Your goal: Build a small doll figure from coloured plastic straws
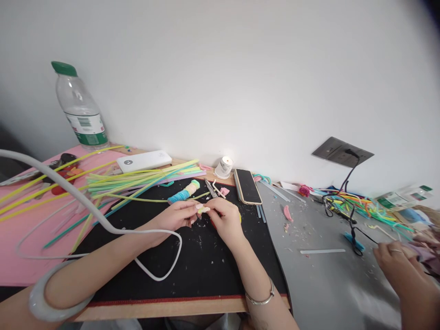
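Both hands meet over the middle of a black mat [206, 266] on the counter [326, 284]. The left hand [177, 215] and the right hand [225, 220] each pinch with closed fingertips one small pale piece [203, 210], which sits between them just above the mat. The left wrist carries one pale bangle [51, 298]; the right wrist carries one thin silver bracelet [261, 298].

Just beyond the hands lies one blue wound roll [184, 193] with a pale green end, and beside it to the right one pair of small snips [210, 188]. A bundle of long straws [144, 178], green, yellow and blue, too many to count, fans out to the left across the mat and a pink sheet [20, 238]. One white cable [103, 220] loops over the left forearm.

Along the far edge stand one plastic bottle [80, 110] with a green cap, one white power bank [144, 160], one lit candle [225, 166] and one phone [247, 185] lying face up. On the wall to the right is one socket [340, 151] with a black cord plugged in.

At the near right, another person's hand [398, 266], wearing a ring, works beside a second heap of coloured straws [354, 204].
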`<state>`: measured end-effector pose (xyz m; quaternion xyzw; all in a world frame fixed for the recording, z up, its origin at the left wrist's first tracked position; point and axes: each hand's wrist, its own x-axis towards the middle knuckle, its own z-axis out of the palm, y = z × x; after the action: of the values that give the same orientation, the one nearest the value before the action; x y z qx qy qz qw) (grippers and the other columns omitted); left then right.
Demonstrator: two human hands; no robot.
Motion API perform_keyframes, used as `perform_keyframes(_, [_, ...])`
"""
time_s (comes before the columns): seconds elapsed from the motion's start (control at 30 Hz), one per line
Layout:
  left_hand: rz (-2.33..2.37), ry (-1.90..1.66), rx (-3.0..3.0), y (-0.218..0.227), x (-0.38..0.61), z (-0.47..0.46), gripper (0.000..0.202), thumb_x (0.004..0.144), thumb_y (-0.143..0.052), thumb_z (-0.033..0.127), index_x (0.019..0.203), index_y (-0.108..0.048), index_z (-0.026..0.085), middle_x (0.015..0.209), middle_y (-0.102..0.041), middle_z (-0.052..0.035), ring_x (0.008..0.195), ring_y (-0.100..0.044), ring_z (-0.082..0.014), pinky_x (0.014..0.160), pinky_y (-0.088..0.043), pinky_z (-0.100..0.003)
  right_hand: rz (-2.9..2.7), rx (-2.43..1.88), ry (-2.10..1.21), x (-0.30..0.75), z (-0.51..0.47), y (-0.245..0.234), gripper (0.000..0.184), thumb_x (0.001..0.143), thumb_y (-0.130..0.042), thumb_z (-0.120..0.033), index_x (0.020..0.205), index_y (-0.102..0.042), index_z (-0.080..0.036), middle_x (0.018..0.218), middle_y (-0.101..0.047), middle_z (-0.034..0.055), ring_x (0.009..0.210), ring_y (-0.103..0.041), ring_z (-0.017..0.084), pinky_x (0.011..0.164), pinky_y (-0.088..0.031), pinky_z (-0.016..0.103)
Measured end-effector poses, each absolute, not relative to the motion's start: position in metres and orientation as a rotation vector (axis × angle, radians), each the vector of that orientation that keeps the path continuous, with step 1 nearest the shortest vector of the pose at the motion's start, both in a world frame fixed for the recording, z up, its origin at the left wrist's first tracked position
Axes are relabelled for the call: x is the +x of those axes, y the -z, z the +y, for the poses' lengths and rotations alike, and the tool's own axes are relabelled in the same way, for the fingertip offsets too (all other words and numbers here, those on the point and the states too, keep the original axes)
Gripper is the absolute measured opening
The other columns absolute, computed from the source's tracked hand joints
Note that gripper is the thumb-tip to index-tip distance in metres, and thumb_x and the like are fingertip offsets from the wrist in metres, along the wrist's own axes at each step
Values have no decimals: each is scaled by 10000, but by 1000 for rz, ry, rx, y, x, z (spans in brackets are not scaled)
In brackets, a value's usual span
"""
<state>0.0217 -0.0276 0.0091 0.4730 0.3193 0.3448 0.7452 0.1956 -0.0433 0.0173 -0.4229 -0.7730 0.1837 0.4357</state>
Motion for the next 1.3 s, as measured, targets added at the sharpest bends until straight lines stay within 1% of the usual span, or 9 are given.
perform_keyframes(0.3, [723, -854, 943, 0, 25, -26, 194, 782, -652, 355, 792, -625, 163, 789, -492, -15, 673, -432, -120, 619, -374, -261, -1943, -1149, -377, 193, -43, -11, 151, 855, -545, -168, 805, -686, -191, 730, -649, 36, 671, -587, 149, 650, -460, 256])
perform_keyframes(0.47, [764, -994, 846, -1, 30, -29, 147, 786, -639, 328, 778, -592, 189, 826, -474, -4, 734, -451, -132, 687, -419, -278, -2007, -1195, -287, 182, -50, -9, 196, 877, -469, -141, 859, -660, -182, 777, -634, 54, 716, -585, 159, 674, -461, 257])
perform_keyframes(0.6, [804, -1079, 912, -2, 34, -31, 175, 802, -604, 351, 775, -553, 186, 813, -428, 8, 714, -428, -126, 665, -415, -267, -2027, -1222, -235, 173, -54, -8, 211, 882, -440, -133, 911, -646, -173, 819, -645, 71, 752, -588, 169, 690, -463, 265])
perform_keyframes(0.73, [944, -1162, 1137, -1, 33, -30, 235, 829, -544, 398, 728, -511, 189, 808, -397, 5, 687, -395, -135, 638, -392, -274, -2027, -1242, -147, 169, -58, -10, 185, 869, -457, -133, 881, -636, -180, 798, -648, 69, 763, -574, 190, 703, -445, 299])
perform_keyframes(0.8, [1038, -1207, 1305, -1, 32, -29, 282, 850, -505, 410, 675, -490, 190, 829, -403, -7, 740, -410, -154, 695, -397, -287, -2032, -1231, -141, 169, -59, -12, 174, 869, -461, -136, 877, -630, -179, 792, -649, 69, 757, -567, 194, 702, -441, 307])
perform_keyframes(0.9, [1124, -1246, 1552, -3, 29, -27, 341, 869, -461, 412, 604, -426, 200, 828, -409, -23, 871, -423, -191, 859, -381, -320, -2037, -1198, -158, 168, -60, -13, 177, 875, -450, -133, 898, -621, -169, 795, -648, 73, 753, -564, 192, 695, -441, 304])
perform_keyframes(1.0, [1167, -1277, 1687, -4, 27, -27, 304, 884, -425, 381, 635, -400, 209, 854, -399, -30, 915, -424, -202, 924, -369, -354, -2021, -1166, -175, 169, -61, -13, 177, 882, -443, -138, 903, -615, -172, 805, -646, 72, 761, -564, 190, 700, -439, 304])
perform_keyframes(1.13, [1207, -1284, 1756, -5, 27, -28, 240, 898, -400, 329, 690, -406, 210, 902, -393, -42, 918, -433, -202, 899, -404, -364, -1925, -1154, -250, 170, -61, -14, 163, 882, -449, -150, 859, -607, -183, 785, -640, 54, 739, -564, 177, 688, -432, 297])
perform_keyframes(1.3, [1177, -1268, 1773, -4, 27, -26, 238, 896, -406, 332, 699, -434, 202, 922, -407, -56, 948, -448, -213, 839, -418, -348, -1802, -1197, -362, 171, -61, -19, 149, 856, -459, -140, 807, -594, -178, 693, -579, 21, 618, -519, 143, 579, -396, 257])
